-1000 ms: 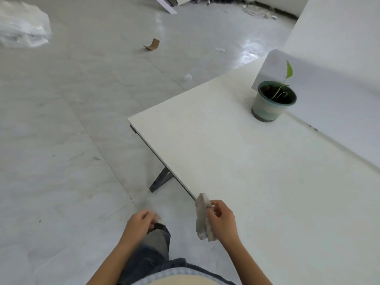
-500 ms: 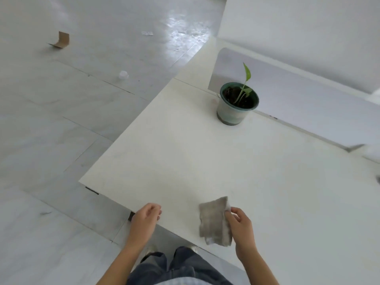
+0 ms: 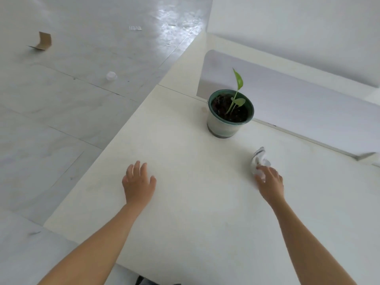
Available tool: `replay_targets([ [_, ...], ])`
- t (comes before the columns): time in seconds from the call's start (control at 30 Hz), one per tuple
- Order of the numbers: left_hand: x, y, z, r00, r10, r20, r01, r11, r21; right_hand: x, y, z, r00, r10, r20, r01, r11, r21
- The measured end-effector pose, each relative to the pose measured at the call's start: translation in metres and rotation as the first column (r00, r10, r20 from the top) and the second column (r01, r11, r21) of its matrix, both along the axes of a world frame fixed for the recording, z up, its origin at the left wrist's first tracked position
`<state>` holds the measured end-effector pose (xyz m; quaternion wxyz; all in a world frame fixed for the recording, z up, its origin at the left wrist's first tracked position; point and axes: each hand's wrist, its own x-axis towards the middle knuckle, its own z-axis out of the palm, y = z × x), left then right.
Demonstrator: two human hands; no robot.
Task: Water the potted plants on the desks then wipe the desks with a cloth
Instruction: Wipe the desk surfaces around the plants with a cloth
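hands: two, both bare, the left hand (image 3: 138,184) and the right hand (image 3: 271,183); both reach out over the desk (image 3: 185,219) on bare forearms.
left hand, state: palm down on the desk top, fingers (image 3: 137,168) straight and slightly spread, holding nothing.
right hand, state: fingers (image 3: 266,171) bent down over the near end of the cloth (image 3: 259,160), gripping it, with white fabric showing between them.
cloth: one; whitish, bunched into a lump, on the desk top at and just beyond the right fingertips, well to the right of the left fingers.
potted plant (image 3: 230,114): one; upright on the desk, beyond the right fingertips and to their left, beyond the left fingertips and to their right; apart from both hands and from the cloth.
pot (image 3: 224,127): one; green rim, pale banded wall, dark soil inside.
leaves: two on thin stems; one tall leaf (image 3: 238,79), one smaller leaf (image 3: 240,101) lower down.
divider panel (image 3: 308,112): one; pale, upright along the desk's far edge, just behind the pot, beyond the right fingertips.
floor (image 3: 61,124): pale glossy tiles, to the left of the left fingers.
floor litter: three pieces, all far beyond the left fingertips; one bent cardboard piece (image 3: 43,41), one small white lump (image 3: 111,76), one white strip (image 3: 135,28).
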<state>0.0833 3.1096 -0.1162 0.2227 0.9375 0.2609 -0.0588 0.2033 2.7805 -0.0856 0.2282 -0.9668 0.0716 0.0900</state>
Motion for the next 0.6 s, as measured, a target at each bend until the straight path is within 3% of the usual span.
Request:
replay_targets([
  [0.07, 0.003, 0.003, -0.011, 0.998, -0.019, -0.054, 0.021, 0.999, 0.05, 0.005, 0.005, -0.018, 0.99, 0.071, -0.124, -0.084, 0.991, -0.103],
  [0.23, 0.003, 0.002, -0.022, 0.995, -0.014, -0.102, 0.025, 0.994, 0.107, 0.0, 0.042, -0.037, 0.984, 0.039, -0.177, -0.077, 0.974, -0.213],
  [0.3, 0.004, 0.001, -0.026, 0.996, -0.002, -0.092, 0.014, 0.991, 0.131, -0.009, 0.067, -0.043, 0.972, 0.2, -0.125, -0.227, 0.936, -0.268],
  [0.43, 0.006, 0.001, -0.033, 0.998, 0.034, -0.049, -0.025, 0.985, 0.172, -0.002, 0.131, -0.044, 0.825, 0.552, -0.122, -0.564, 0.793, -0.23],
  [0.6, 0.006, 0.003, -0.045, 0.996, 0.033, 0.079, -0.054, 0.962, 0.269, 0.071, 0.205, -0.041, 0.787, 0.604, -0.124, -0.616, 0.767, -0.178],
])
